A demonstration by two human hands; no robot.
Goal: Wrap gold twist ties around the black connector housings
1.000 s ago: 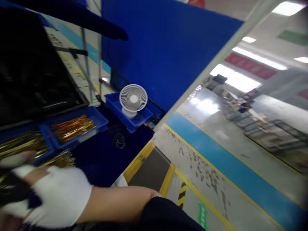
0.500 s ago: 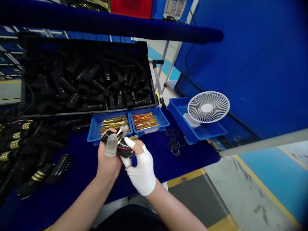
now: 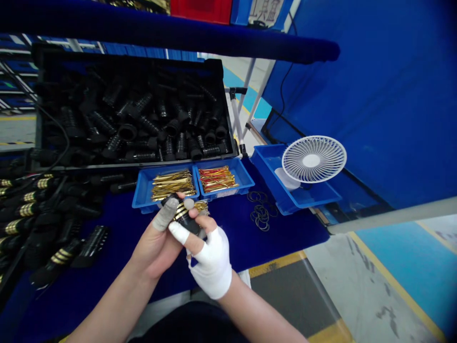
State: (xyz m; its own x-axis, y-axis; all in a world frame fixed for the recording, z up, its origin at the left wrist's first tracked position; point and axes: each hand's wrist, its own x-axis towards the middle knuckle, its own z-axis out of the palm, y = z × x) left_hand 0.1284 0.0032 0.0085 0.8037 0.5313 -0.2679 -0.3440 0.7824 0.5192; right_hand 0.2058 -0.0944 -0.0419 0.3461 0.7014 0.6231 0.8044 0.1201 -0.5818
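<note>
Both hands grip one black cylindrical part with gold rings [image 3: 185, 220], held tilted above the blue table near the small trays. My left hand [image 3: 160, 238], with a grey cover on its thumb, wraps the part's upper left end. White glove material with cut fingertips covers my right hand [image 3: 209, 250], whose thumb and fingers press on the lower right end. Just beyond the hands, one blue tray [image 3: 143, 186] carries gold strips [image 3: 171, 183]. Beside it a second blue tray [image 3: 248, 178] has red and gold strips [image 3: 217, 178]. My fingers hide much of the held part.
A large black crate [image 3: 228, 143] full of ribbed black parts stands behind the trays. Gold-ringed black parts [image 3: 26, 209] are heaped at left. Black rings [image 3: 260, 216] lie on the table at right, near a white fan [image 3: 314, 159] in a blue bin [image 3: 282, 205].
The held part has turned in my hands, and its gold rings now show more plainly. My right thumb has shifted down and left along it. The view has moved slightly.
</note>
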